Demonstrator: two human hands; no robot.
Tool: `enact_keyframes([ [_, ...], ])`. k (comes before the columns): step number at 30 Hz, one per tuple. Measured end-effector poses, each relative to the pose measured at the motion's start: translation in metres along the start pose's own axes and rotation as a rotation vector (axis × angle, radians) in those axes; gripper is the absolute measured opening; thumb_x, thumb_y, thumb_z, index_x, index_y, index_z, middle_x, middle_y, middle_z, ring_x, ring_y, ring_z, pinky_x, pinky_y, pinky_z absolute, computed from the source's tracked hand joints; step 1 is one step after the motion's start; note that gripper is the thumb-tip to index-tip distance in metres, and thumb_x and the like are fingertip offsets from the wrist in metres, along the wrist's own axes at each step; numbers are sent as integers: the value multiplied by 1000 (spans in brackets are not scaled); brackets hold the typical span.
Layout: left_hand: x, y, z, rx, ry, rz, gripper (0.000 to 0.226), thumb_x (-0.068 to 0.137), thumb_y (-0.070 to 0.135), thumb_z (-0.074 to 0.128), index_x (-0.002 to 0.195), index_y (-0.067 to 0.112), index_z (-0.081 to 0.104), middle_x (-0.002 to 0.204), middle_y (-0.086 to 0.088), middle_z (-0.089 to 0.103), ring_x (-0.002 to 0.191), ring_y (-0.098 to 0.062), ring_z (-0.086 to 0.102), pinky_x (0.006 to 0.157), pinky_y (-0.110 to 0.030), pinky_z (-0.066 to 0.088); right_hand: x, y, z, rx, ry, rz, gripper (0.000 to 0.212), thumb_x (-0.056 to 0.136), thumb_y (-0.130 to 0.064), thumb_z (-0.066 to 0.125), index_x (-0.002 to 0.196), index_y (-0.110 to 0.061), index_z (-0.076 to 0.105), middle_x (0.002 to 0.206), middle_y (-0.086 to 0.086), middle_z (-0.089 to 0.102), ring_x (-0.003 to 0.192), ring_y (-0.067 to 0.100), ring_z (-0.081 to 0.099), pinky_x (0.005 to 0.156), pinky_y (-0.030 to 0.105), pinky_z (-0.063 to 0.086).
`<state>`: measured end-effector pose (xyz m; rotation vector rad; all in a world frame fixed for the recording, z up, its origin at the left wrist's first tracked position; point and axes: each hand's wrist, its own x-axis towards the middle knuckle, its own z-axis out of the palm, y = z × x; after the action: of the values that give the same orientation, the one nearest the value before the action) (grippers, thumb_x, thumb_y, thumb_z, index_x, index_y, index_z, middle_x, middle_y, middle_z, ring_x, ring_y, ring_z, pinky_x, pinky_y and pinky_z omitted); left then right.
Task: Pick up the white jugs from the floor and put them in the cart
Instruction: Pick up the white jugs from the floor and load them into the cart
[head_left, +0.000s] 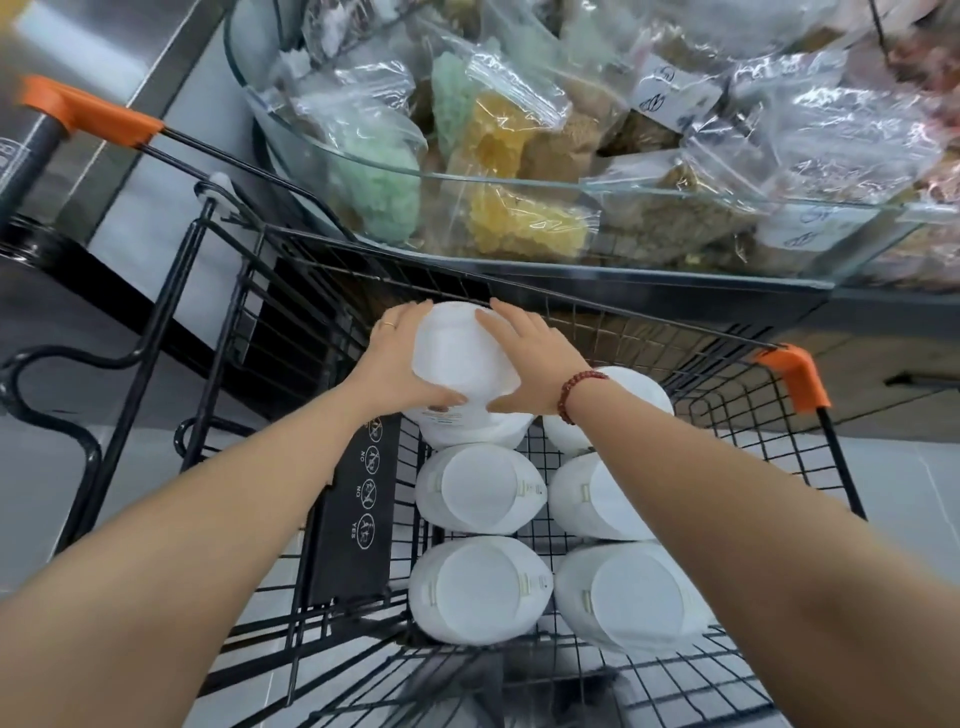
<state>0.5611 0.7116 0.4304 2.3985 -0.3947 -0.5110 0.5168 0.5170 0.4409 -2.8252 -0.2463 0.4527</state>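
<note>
Your left hand (397, 358) and right hand (530, 358) clamp the white plastic jug (457, 358) between them, one grip wrapped on each side, holding it over the far end of the black wire shopping cart (727, 415) with orange corner caps. Below it, more white plastic jugs (480, 488) lie packed on their sides in two rows on the cart's floor. Just beyond the cart's far rim stands a glass-fronted bin (519, 182) heaped with clear bags of green and yellow goods.
</note>
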Motion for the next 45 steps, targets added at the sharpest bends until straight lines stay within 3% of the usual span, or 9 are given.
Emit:
enact_keyframes([
  [7, -11, 58, 5, -8, 151, 212, 79, 69, 35, 84, 137, 22, 44, 140, -3, 39, 133, -20, 33, 105, -28, 26, -75, 32, -30, 142, 150, 114, 93, 80, -38, 73, 151, -21, 16, 159, 2, 12, 145, 25, 16, 116, 42, 23],
  [12, -22, 124, 35, 45, 115, 296, 74, 74, 37, 80, 137, 22, 45, 143, -4, 42, 135, -23, 33, 110, -39, 30, -171, 77, -54, 181, 320, 237, 89, 81, -37, 71, 151, -20, 18, 160, 2, 9, 145, 25, 12, 116, 41, 21],
  [17, -54, 237, 107, 68, 64, 509, 71, 75, 35, 79, 136, 22, 46, 139, -3, 45, 131, -20, 39, 108, -37, 34, -307, 137, -59, 208, 454, 423, 84, 82, -37, 70, 149, -19, 24, 158, 2, 17, 144, 24, 17, 116, 40, 22],
  [23, -122, 389, 231, -4, -92, 758, 68, 74, 38, 79, 133, 22, 49, 133, 0, 49, 121, -18, 48, 101, -32, 41, -495, 207, -40, 243, 630, 676, 77, 83, -36, 69, 146, -15, 30, 154, 6, 28, 142, 26, 24, 115, 40, 26],
  [31, -216, 552, 400, 8, -326, 1050, 65, 74, 33, 81, 131, 19, 52, 132, 0, 50, 125, -15, 45, 101, -21, 30, -721, 262, 6, 305, 826, 1030, 76, 82, -34, 70, 145, -12, 33, 152, 6, 31, 140, 24, 27, 115, 38, 23],
  [36, -273, 621, 505, 13, -555, 1198, 66, 71, 26, 84, 128, 12, 54, 127, -5, 53, 121, -19, 48, 98, -19, 31, -826, 281, 54, 362, 940, 1289, 76, 79, -31, 73, 143, -14, 35, 149, 5, 35, 137, 26, 31, 112, 37, 27],
  [40, -306, 665, 590, 45, -750, 1293, 70, 66, 41, 81, 126, 13, 55, 123, -6, 54, 119, -20, 49, 95, -17, 30, -892, 301, 89, 388, 970, 1461, 75, 79, -31, 73, 142, -13, 37, 148, 5, 36, 138, 24, 30, 112, 35, 27],
  [43, -325, 704, 648, 58, -857, 1344, 66, 69, 25, 85, 126, 9, 55, 124, -9, 54, 121, -24, 49, 95, -17, 29, -935, 324, 109, 423, 1000, 1585, 75, 81, -31, 71, 143, -15, 34, 150, 2, 33, 139, 20, 28, 113, 35, 26],
  [45, -335, 730, 683, 70, -936, 1368, 71, 66, 33, 83, 126, 6, 55, 124, -11, 54, 120, -23, 49, 97, -16, 28, -961, 340, 119, 454, 1024, 1678, 76, 81, -31, 71, 144, -15, 33, 150, 3, 32, 140, 20, 27, 114, 39, 26],
])
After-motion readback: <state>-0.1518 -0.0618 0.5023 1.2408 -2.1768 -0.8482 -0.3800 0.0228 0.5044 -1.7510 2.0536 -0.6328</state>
